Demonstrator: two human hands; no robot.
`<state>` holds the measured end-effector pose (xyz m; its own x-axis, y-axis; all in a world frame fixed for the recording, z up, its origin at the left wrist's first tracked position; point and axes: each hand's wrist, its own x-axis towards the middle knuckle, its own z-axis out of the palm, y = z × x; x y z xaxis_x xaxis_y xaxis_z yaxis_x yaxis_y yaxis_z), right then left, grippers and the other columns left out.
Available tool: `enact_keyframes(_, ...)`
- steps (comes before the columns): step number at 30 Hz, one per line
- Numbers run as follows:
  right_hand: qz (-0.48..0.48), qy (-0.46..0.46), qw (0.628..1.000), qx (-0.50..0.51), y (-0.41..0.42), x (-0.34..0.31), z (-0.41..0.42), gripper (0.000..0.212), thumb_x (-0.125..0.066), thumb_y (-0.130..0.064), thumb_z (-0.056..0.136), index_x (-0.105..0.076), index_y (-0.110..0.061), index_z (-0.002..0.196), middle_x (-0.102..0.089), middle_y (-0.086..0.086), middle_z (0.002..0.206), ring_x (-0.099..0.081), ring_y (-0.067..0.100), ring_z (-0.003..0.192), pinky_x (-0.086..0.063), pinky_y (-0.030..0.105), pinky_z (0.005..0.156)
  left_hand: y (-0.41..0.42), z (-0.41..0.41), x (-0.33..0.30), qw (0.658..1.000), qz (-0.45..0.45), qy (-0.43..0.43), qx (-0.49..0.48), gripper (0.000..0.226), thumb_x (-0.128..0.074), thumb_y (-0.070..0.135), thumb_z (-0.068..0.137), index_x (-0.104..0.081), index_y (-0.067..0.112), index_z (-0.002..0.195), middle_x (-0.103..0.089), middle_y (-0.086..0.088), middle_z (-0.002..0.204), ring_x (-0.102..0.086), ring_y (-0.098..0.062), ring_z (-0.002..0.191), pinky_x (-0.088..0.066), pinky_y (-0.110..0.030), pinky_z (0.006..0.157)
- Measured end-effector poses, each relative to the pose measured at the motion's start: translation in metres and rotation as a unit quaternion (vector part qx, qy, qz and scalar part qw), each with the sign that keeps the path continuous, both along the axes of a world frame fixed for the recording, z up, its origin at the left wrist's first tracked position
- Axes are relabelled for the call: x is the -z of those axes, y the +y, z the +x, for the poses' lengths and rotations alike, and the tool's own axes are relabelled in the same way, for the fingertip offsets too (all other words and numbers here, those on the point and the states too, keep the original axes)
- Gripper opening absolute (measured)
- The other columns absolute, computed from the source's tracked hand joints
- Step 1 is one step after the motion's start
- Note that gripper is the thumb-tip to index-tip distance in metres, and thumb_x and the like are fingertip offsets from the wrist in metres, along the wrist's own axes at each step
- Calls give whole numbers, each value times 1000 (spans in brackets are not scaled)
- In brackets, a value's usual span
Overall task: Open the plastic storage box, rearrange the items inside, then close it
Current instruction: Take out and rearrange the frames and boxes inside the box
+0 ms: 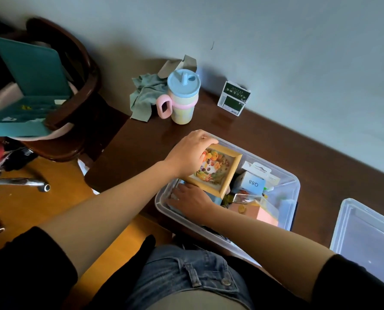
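Note:
The clear plastic storage box (293, 189) stands open on the dark wooden table, full of small items. Its lid (365, 240) lies to the right of it. My left hand (188, 153) grips the top left corner of a wooden picture frame (218, 170) with a colourful picture, held tilted over the box's left end. My right hand (191, 198) reaches into the box under the frame, fingers spread flat on a blue-grey item there. A white box marked Q88 (252, 183) and a pink box (265, 214) lie further right inside.
A pastel tumbler with a blue lid (182, 97), a grey-green cloth (145, 96) and a green and white carton (233, 98) stand at the table's back by the wall. A dark wooden chair (74, 86) holding a teal case is on the left.

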<state>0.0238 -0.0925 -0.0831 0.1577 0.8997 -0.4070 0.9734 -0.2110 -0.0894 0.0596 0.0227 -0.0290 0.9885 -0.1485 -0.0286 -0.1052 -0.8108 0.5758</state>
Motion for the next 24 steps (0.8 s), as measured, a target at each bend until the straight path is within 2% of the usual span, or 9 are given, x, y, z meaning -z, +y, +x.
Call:
enact_keyframes(3,16,1,1000,18,1,-1,1,40,-33,-26,101,-46,-19,137,-33,16,148,-27,30,138,-20,39,113,3,-9,3,999,42,-6,10,58,-58,10,87,-40,17,141,-36,-8,143,-27,-22,136,-26,-35,111)
enact_keyframes(5,33,-2,999,4,-7,-3,3,40,-32,-31,101,-56,-16,129,-42,11,144,-29,29,138,-17,39,114,6,-14,5,998,67,-8,12,63,-61,13,87,-35,21,144,-28,-4,149,-20,-21,141,-24,-36,113)
enact_keyframes(7,38,18,999,-3,-19,-6,5,42,-32,-33,101,-65,-12,115,-58,5,126,-41,26,127,-21,37,112,9,-16,7,997,73,-8,13,66,-61,12,87,-31,23,145,-24,-2,152,-17,-20,142,-23,-38,112)
enact_keyframes(10,38,20,999,-3,-39,-7,5,33,-38,-25,98,-67,-10,101,-66,5,106,-50,26,111,-31,35,102,11,-18,11,997,72,-15,15,68,-59,6,87,-30,22,146,-23,-3,153,-17,-20,143,-26,-40,111)
enact_keyframes(13,4,13,999,31,-46,-6,-1,25,-40,-16,95,-61,-6,103,-66,10,105,-51,28,108,-34,36,96,14,-21,16,998,60,-23,15,66,-53,3,87,-29,21,146,-22,-3,154,-15,-19,144,-28,-40,109)
enact_keyframes(15,-22,15,997,75,-37,-7,-5,24,-42,-15,93,-56,-3,108,-65,16,105,-56,31,102,-39,38,82,14,-23,19,998,52,-23,13,66,-50,2,87,-28,22,146,-20,-2,155,-13,-17,145,-29,-40,109)
enact_keyframes(17,-40,15,992,119,-24,-5,-5,24,-44,-18,93,-53,-2,108,-66,17,99,-61,32,92,-38,35,67,12,-23,20,999,40,-21,3,66,-48,3,86,-29,23,146,-19,-1,155,-11,-16,145,-30,-40,109)
enact_keyframes(19,-59,16,987,151,-13,-1,-5,24,-45,-22,95,-53,-3,108,-67,14,98,-64,30,88,-40,33,66,11,-22,20,999,29,-18,-8,66,-47,3,85,-30,22,145,-21,-1,155,-12,-16,145,-31,-42,109)
enact_keyframes(24,-89,42,964,246,8,12,-6,28,-49,-25,97,-53,-5,115,-65,9,106,-62,27,95,-40,31,67,9,-22,20,1000,7,-11,-13,66,-47,3,84,-32,21,145,-23,-2,154,-14,-17,144,-33,-45,107)
